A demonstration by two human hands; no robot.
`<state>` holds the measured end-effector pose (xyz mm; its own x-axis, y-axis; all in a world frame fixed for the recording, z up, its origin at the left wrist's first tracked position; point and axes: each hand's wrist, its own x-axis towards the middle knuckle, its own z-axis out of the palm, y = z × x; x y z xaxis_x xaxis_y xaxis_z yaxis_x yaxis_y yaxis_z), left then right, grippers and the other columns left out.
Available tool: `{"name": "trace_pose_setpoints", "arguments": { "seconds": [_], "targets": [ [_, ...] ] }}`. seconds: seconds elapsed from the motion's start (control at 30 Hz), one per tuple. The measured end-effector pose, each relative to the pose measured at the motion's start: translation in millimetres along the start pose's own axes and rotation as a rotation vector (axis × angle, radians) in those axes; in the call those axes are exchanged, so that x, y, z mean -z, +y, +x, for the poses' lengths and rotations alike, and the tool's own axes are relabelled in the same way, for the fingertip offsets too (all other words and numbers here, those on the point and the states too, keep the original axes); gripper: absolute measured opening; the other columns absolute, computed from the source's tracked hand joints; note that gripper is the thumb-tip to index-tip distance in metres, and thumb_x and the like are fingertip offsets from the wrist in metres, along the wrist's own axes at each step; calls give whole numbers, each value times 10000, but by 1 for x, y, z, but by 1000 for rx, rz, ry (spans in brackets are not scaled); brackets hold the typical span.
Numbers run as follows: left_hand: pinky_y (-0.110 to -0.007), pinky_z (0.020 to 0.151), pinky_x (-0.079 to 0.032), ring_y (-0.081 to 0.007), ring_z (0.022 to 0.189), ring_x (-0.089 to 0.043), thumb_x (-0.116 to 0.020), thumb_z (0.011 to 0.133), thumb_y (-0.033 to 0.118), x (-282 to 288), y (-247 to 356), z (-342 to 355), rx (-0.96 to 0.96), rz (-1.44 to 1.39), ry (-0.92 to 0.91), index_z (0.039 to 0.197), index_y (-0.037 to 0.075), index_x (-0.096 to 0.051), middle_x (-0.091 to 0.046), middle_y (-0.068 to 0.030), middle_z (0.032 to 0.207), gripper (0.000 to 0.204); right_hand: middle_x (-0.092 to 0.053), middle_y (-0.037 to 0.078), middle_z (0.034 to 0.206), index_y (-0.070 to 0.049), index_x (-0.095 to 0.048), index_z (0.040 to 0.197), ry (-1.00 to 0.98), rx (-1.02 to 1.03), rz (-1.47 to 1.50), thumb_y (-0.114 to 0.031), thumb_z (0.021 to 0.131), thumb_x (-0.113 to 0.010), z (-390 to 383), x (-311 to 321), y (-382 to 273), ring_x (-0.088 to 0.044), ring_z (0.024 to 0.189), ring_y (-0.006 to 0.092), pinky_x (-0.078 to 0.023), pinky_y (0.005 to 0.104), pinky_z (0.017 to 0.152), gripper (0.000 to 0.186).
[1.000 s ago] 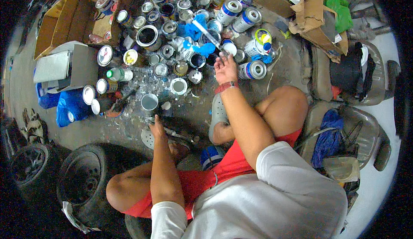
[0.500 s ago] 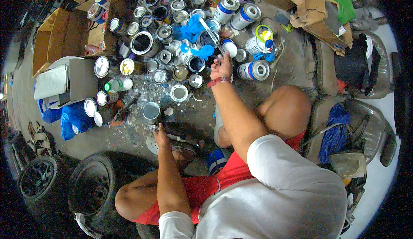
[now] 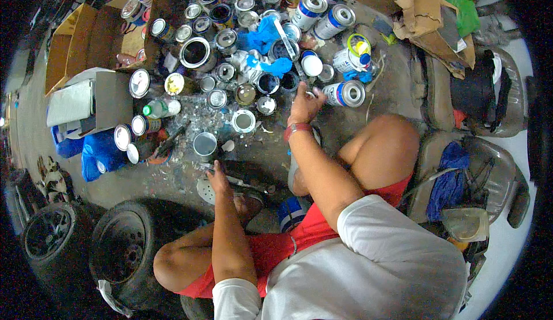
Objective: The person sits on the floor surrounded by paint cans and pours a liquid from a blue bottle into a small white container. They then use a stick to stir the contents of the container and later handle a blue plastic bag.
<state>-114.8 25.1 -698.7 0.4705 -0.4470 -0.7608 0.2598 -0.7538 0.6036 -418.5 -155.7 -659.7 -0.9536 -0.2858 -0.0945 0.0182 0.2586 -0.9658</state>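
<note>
My left hand [image 3: 219, 181] is closed around a thin, flat, light-coloured strip [image 3: 242, 183], whose exact kind I cannot make out. Just beyond its fingers stands a small can of grey paint [image 3: 205, 145]. My right hand [image 3: 306, 106] is slightly blurred, fingers apart, with nothing visible in it. Beside it lies a white and blue paint can [image 3: 345, 94] tipped toward me. Beyond that hand, a pale flat stirring stick [image 3: 283, 35] leans across an open dark can [image 3: 284, 50]. Near it are a blue glove [image 3: 268, 65] and a white-lidded can [image 3: 311, 65].
Several paint cans crowd the floor ahead, including a large open can [image 3: 196, 53]. Cardboard boxes [image 3: 113, 101] and a green-capped bottle [image 3: 155, 110] stand left. Tyres [image 3: 124, 242] lie near left; grey plastic chairs [image 3: 492, 170] are at right. Another torn box [image 3: 429, 18] sits far right.
My right hand has come away from the stirring stick and drawn back toward me, its fingers spreading. My left hand stays on the strip beside the grey paint can.
</note>
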Motion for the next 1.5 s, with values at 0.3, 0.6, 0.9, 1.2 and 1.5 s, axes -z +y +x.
{"name": "trace_pose_setpoints", "arguments": {
  "seconds": [0.3, 0.6, 0.9, 1.2, 1.5],
  "targets": [
    [-416, 1145, -398, -350, 1345, -544, -744, 899, 648, 3, 15, -25, -110, 88, 59, 1505, -128, -403, -519, -246, 1520, 1041, -523, 107, 1430, -185, -774, 1119, -760, 1058, -921, -176, 792, -791, 14, -60, -83, -437, 1332, 373, -340, 570, 1090, 327],
    [-463, 1215, -338, -448, 1458, -440, -716, 832, 761, -4, 37, -41, -122, 185, 151, 1572, -144, -269, -424, -345, 1568, 1252, -749, 139, 1126, -159, -751, 1057, -1109, 952, -897, -308, 902, -705, 63, -92, -127, -675, 1083, 402, -490, 539, 954, 220],
    [-558, 1218, -285, -476, 1455, -386, -577, 977, 665, -12, 77, -77, -302, 328, 524, 1607, -1, -303, -414, -356, 1538, 956, -738, 139, 1100, -33, -684, 1164, -1471, 1176, -804, -258, 956, -719, 68, -70, -281, -691, 1048, 280, -520, 382, 961, 309],
    [-417, 1128, -409, -304, 1265, -589, -658, 1024, 314, -27, 228, -156, -964, 26, -107, 1311, 68, -705, -684, -148, 1310, 381, -688, 31, 1121, -42, -688, 1192, -1842, 956, -739, -245, 986, -718, 2, 12, -404, -611, 1098, 152, -490, 338, 1000, 292],
    [-355, 1151, -381, -197, 1230, -613, -624, 1048, 285, -11, 286, -215, -990, -49, -766, 1297, 68, -718, -712, -60, 1233, 343, -682, 4, 1131, -46, -707, 1172, -2005, 736, -496, -242, 974, -755, -23, 70, -439, -614, 1094, 131, -477, 311, 1005, 283]
  ]
}}
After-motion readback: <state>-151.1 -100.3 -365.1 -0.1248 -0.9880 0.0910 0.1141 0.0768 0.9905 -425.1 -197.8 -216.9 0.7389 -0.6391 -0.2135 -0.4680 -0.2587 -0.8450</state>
